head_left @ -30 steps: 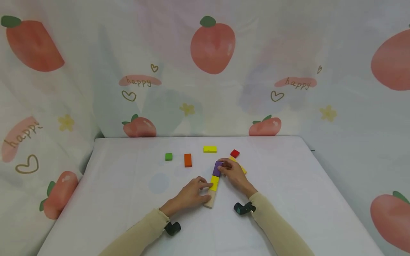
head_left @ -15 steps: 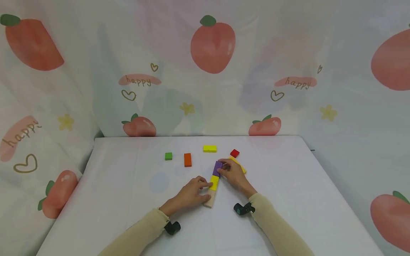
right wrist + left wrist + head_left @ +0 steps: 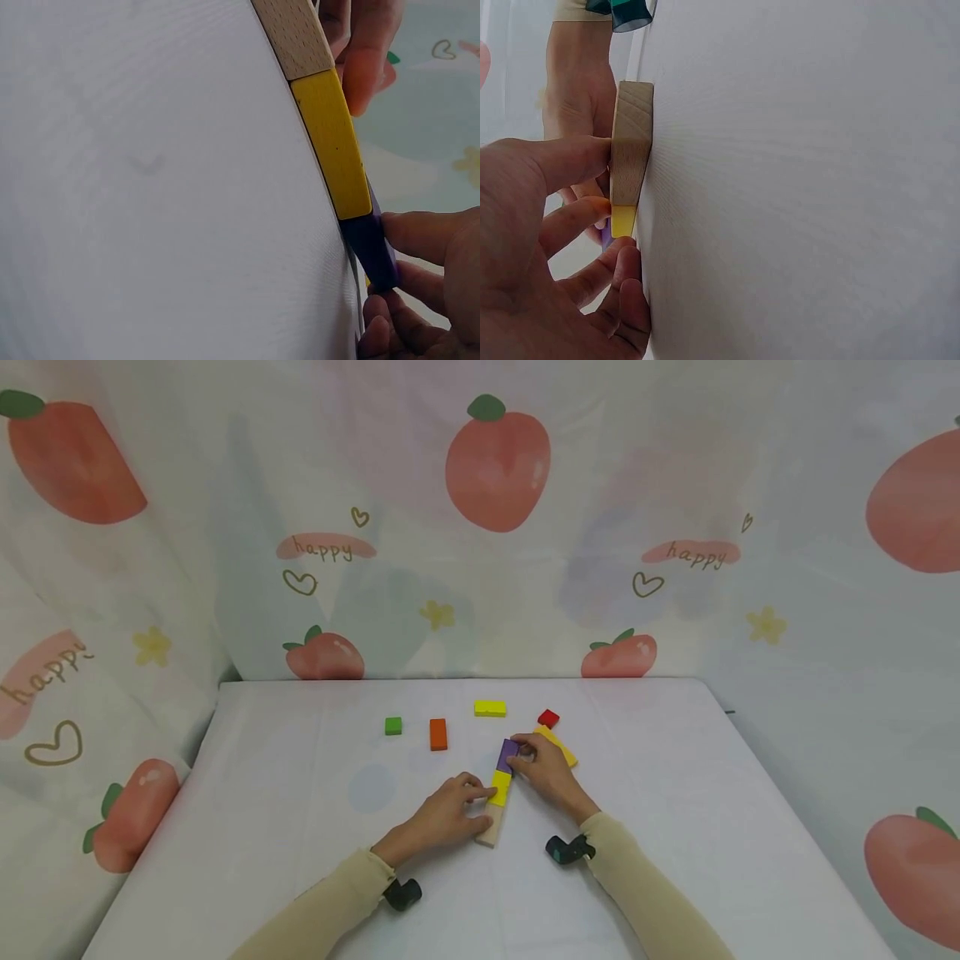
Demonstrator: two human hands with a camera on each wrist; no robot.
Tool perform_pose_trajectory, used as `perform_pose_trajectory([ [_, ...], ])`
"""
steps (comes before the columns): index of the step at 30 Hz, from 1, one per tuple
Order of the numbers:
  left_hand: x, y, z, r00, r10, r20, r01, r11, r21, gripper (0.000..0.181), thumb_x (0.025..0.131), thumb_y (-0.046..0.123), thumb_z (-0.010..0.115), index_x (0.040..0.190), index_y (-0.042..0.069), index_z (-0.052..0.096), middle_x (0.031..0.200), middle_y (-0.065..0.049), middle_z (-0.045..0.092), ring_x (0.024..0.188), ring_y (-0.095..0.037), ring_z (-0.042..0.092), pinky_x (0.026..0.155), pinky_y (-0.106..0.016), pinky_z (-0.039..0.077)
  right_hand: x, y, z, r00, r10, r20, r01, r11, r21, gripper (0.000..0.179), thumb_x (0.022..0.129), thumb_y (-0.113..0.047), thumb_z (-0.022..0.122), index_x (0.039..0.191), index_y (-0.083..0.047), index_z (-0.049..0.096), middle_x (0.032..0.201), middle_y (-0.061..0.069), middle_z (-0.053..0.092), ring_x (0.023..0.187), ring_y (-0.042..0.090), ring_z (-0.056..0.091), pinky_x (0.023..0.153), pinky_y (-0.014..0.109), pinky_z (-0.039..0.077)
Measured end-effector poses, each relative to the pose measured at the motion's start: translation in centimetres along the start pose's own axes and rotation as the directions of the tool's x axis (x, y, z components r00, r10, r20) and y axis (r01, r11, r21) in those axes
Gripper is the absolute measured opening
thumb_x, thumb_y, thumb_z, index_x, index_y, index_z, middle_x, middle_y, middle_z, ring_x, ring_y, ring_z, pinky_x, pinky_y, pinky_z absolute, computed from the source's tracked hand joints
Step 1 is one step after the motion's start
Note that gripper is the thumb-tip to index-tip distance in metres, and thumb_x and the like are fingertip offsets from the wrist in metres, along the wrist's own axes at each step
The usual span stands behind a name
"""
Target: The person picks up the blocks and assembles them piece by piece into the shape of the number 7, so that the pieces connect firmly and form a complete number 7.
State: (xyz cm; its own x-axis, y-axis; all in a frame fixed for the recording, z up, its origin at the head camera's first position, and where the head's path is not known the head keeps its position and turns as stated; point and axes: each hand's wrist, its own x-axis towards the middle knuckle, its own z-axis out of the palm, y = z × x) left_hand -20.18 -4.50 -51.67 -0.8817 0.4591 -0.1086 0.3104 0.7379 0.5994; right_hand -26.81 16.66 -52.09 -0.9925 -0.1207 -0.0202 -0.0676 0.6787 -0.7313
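Head view, twelve being the far side. On the white table, a row ran from seven to one o'clock: wood block, yellow block, purple block, end to end. Left hand sat at the row's eight o'clock, thumb and forefinger apart, touching wood and yellow. Right hand, at one, pinched the purple. Round the row: green block at ten, orange block past ten, far yellow block at twelve, red block at one, long yellow block near two, partly hidden. Backdrop read "happy" at eleven and one; again at nine, last letter distorted.

Left wrist view. Wood at ten o'clock, left thumb against its edge; other fingers bent.

Right wrist view. Wood met yellow flush; purple at four, clamped between right thumb and fingers.
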Motion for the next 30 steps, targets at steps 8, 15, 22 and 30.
perform_pose_trajectory([
  [8, 0.04, -0.08, 0.09, 1.000, -0.001, 0.003, 0.001, 1.000, -0.013, 0.048, 0.091, 0.037, 0.069, 0.137, 0.027, 0.060, 0.124, 0.001, 0.055, 0.111, -0.016, 0.051, 0.094, -0.037, 0.050, -0.16, -0.14, -0.04, 1.000, 0.008, 0.020, -0.007, 0.999, -0.033, 0.043, 0.092, -0.023, 0.069, 0.133, -0.012, 0.060, 0.113, 0.008, 0.064, 0.098, 0.022, 0.055, 0.089, 0.038, 0.048],
  [15, -0.06, 0.06, 0.07, 1.000, 0.002, 0.009, -0.001, 1.000, -0.014, 0.048, 0.091, 0.037, 0.069, 0.136, 0.027, 0.060, 0.127, 0.000, 0.056, 0.113, -0.017, 0.051, 0.096, -0.039, 0.050, -0.26, -0.17, -0.08, 0.999, 0.026, 0.025, -0.024, 0.997, -0.080, 0.042, 0.093, -0.026, 0.068, 0.132, -0.014, 0.061, 0.110, 0.008, 0.059, 0.098, 0.023, 0.054, 0.088, 0.038, 0.049],
  [22, -0.14, 0.10, -0.02, 1.000, 0.012, 0.016, -0.012, 1.000, -0.018, 0.049, 0.091, 0.036, 0.069, 0.138, 0.027, 0.058, 0.127, -0.001, 0.055, 0.113, -0.018, 0.051, 0.095, -0.038, 0.050, -0.27, 0.01, -0.08, 0.999, 0.026, 0.031, -0.022, 0.995, -0.101, 0.042, 0.094, -0.024, 0.066, 0.135, -0.015, 0.060, 0.114, 0.007, 0.061, 0.101, 0.022, 0.054, 0.093, 0.040, 0.050],
  [30, 0.03, -0.23, 0.02, 1.000, 0.009, 0.017, -0.009, 1.000, -0.007, 0.049, 0.092, 0.036, 0.067, 0.139, 0.028, 0.057, 0.129, -0.002, 0.053, 0.113, -0.019, 0.051, 0.096, -0.039, 0.050, -0.12, -0.07, -0.14, 0.999, 0.025, 0.026, -0.023, 0.997, -0.078, 0.041, 0.094, -0.023, 0.066, 0.134, -0.016, 0.060, 0.114, 0.006, 0.062, 0.100, 0.022, 0.054, 0.093, 0.040, 0.050],
])
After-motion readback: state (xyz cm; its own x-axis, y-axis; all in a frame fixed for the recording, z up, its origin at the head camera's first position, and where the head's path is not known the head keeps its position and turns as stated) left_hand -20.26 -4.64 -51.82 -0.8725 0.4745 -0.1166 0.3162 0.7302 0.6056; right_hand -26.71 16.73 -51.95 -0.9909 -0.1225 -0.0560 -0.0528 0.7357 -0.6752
